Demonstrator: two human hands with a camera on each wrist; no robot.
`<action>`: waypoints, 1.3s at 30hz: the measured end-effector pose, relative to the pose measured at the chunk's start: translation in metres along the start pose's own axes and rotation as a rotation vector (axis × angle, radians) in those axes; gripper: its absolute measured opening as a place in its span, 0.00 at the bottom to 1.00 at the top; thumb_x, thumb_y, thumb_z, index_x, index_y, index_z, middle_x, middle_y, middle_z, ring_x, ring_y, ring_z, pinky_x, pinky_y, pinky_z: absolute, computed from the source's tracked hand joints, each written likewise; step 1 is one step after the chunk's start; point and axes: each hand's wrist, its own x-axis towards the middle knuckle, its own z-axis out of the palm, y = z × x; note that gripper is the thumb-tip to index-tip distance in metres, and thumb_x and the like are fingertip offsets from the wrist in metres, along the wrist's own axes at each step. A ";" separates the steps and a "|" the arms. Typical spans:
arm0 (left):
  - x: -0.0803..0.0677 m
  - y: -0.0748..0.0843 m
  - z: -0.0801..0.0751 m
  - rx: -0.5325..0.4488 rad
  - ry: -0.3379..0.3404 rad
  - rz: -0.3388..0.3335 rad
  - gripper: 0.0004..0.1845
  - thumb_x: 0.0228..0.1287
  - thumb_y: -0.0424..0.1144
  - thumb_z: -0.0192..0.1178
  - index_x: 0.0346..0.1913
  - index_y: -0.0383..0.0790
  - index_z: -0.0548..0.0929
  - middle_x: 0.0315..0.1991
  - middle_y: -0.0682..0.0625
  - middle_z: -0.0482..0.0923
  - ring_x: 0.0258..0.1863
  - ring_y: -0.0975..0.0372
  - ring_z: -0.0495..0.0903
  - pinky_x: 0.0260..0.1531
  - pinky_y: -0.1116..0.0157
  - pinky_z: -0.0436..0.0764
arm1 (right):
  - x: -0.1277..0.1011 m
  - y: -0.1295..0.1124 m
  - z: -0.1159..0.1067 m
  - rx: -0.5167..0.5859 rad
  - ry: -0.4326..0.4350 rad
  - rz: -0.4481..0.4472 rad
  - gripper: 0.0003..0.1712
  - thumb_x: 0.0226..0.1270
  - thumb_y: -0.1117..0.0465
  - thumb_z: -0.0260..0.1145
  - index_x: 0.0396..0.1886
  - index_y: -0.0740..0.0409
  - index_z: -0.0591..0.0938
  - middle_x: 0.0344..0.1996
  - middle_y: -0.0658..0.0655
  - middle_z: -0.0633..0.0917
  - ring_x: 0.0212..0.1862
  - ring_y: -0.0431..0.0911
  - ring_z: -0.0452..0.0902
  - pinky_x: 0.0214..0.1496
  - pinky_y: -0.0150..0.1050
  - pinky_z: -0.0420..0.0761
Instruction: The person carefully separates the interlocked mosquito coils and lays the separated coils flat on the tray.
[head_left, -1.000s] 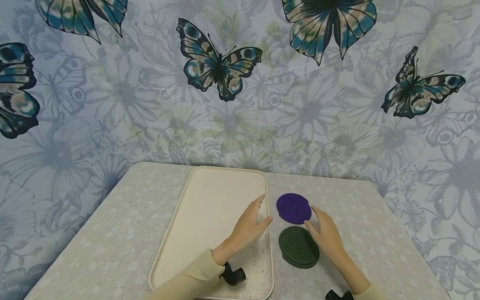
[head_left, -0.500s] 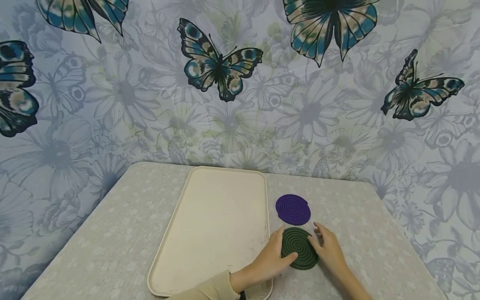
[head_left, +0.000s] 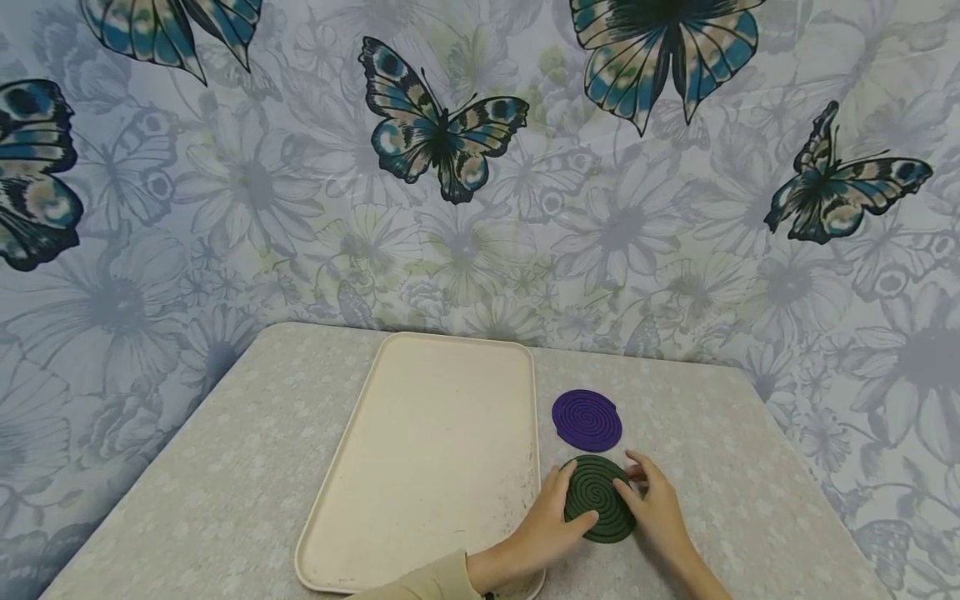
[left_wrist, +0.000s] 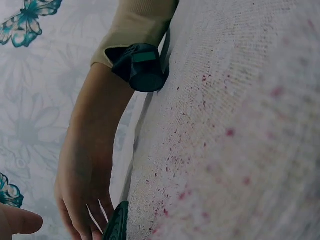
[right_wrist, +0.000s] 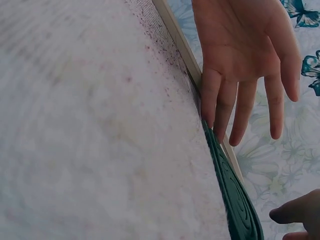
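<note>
The green coiled disc lies flat on the worktop, just right of the cream tray and near the purple coiled disc beyond it. The left hand is at its left edge, fingers spread, the thumb over the near part. The right hand is at the other edge, thumb and fingers apart and lightly bent; whether they press the rim I cannot tell. Neither hand has a grip on anything. The worktop wears a pale mottled covering and meets a backdrop of grey flowers and teal butterflies.

The right wrist view shows the left palm and its straight fingers, hidden from above. The left wrist view adds the right arm's beige sleeve and dark wrist device, and both wrist views reveal reddish specks on the covering
</note>
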 end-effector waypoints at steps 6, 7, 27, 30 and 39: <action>0.005 -0.002 -0.002 -0.055 0.037 0.036 0.37 0.68 0.47 0.53 0.73 0.34 0.53 0.71 0.32 0.53 0.71 0.39 0.55 0.65 0.39 0.63 | 0.001 -0.002 -0.003 0.127 -0.001 0.094 0.29 0.61 0.70 0.64 0.63 0.69 0.69 0.46 0.67 0.78 0.42 0.46 0.81 0.40 0.26 0.81; 0.006 -0.002 -0.002 -0.064 0.043 0.041 0.36 0.68 0.46 0.53 0.72 0.33 0.54 0.70 0.33 0.56 0.70 0.41 0.58 0.64 0.42 0.66 | 0.001 -0.002 -0.003 0.147 -0.011 0.110 0.30 0.61 0.71 0.65 0.63 0.68 0.68 0.47 0.68 0.78 0.41 0.46 0.83 0.40 0.26 0.81; 0.036 0.013 -0.063 -0.176 0.361 0.165 0.21 0.65 0.32 0.57 0.61 0.36 0.73 0.59 0.39 0.74 0.57 0.48 0.76 0.53 0.62 0.81 | 0.043 -0.054 -0.029 0.720 -0.117 0.271 0.36 0.62 0.68 0.66 0.69 0.61 0.64 0.27 0.38 0.86 0.32 0.31 0.82 0.39 0.26 0.83; 0.042 0.013 -0.083 -0.163 0.396 0.172 0.21 0.64 0.31 0.58 0.61 0.36 0.74 0.54 0.39 0.78 0.51 0.50 0.80 0.49 0.65 0.82 | 0.052 -0.069 -0.023 0.790 -0.115 0.276 0.35 0.62 0.70 0.65 0.68 0.60 0.64 0.26 0.39 0.86 0.30 0.32 0.82 0.38 0.26 0.83; 0.048 0.021 -0.137 -0.298 0.440 0.128 0.26 0.61 0.30 0.62 0.63 0.37 0.72 0.41 0.34 0.83 0.30 0.67 0.84 0.31 0.72 0.84 | 0.076 -0.117 0.001 0.965 -0.105 0.278 0.32 0.64 0.74 0.61 0.68 0.60 0.66 0.22 0.42 0.84 0.28 0.34 0.82 0.36 0.24 0.82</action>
